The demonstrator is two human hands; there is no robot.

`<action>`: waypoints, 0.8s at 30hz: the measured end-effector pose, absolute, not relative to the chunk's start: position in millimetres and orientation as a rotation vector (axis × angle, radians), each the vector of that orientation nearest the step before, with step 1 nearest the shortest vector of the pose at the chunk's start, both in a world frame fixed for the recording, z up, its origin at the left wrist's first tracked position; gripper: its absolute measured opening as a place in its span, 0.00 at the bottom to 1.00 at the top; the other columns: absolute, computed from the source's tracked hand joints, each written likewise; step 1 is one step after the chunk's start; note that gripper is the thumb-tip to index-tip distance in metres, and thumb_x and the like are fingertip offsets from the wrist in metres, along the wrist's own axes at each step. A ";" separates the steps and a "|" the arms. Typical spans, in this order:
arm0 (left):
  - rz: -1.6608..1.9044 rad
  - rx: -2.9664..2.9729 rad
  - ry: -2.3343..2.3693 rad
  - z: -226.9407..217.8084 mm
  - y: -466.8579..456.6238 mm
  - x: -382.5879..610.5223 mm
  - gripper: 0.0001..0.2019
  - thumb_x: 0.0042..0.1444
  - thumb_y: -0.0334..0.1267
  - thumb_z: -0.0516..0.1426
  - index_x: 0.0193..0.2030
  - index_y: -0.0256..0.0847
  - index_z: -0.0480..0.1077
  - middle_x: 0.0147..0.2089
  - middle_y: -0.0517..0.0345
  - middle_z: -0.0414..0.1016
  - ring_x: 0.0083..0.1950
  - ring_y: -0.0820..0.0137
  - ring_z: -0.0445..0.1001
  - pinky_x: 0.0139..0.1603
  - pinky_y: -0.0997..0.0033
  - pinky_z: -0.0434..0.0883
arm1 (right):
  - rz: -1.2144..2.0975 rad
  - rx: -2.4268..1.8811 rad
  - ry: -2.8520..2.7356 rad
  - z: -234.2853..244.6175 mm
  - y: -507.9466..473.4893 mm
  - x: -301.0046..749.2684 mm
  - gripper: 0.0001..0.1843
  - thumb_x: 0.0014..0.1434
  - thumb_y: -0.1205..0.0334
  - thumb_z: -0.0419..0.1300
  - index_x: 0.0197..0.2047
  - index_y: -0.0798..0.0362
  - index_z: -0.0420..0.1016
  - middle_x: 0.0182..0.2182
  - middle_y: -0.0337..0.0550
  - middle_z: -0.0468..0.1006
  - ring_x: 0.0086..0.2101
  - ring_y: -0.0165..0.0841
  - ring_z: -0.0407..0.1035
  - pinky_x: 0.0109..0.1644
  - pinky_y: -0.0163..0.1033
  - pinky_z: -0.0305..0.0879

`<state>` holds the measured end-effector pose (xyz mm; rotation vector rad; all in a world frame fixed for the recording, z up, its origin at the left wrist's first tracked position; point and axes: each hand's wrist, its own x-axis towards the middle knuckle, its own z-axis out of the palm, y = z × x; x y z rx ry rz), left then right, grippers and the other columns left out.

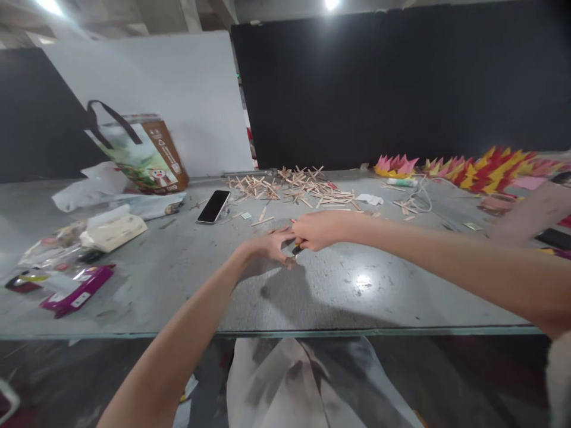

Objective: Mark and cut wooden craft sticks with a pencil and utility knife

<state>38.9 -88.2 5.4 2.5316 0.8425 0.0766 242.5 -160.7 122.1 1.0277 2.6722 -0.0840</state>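
Right hand point(312, 230), at the frame's centre, wraps around a small dark-and-yellow tool point(297, 250), probably a craft knife, its long axis slanting down-left toward the thumb of the curved left hand point(271, 244), whose own hold I cannot tell.

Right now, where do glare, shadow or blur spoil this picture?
Head view: a glare patch whitens the gray tabletop; same view, a soft-edged shadow lies on the near side of the left hand and right hand; also there, the right hand's small tool is too blurred to identify.
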 end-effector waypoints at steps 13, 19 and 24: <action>0.084 2.545 0.760 1.2 -83.8 38.7 0.49 0.50 0.63 0.68 0.76 0.44 0.63 0.77 0.39 0.64 0.81 0.42 0.53 0.79 0.37 0.52 | -0.081 1.046 2.730 106.2 -164.4 253.9 0.13 0.65 0.66 0.59 0.39 0.56 0.87 0.29 0.47 0.80 0.26 0.33 0.66 0.33 0.39 0.53; -0.072 2.530 0.903 5.1 -89.0 36.8 0.61 0.52 0.68 0.66 0.84 0.44 0.44 0.85 0.39 0.38 0.85 0.43 0.36 0.81 0.36 0.36 | -0.674 1.224 2.798 88.2 -157.9 284.4 0.15 0.68 0.59 0.61 0.46 0.51 0.91 0.17 0.34 0.66 0.21 0.28 0.52 0.30 0.38 0.48; -0.066 2.512 0.913 8.5 -93.2 38.1 0.59 0.52 0.66 0.66 0.84 0.45 0.46 0.85 0.45 0.39 0.86 0.47 0.35 0.83 0.43 0.35 | -1.172 1.422 2.682 72.8 -149.6 304.3 0.18 0.67 0.50 0.65 0.51 0.49 0.90 0.17 0.33 0.67 0.20 0.26 0.52 0.26 0.35 0.48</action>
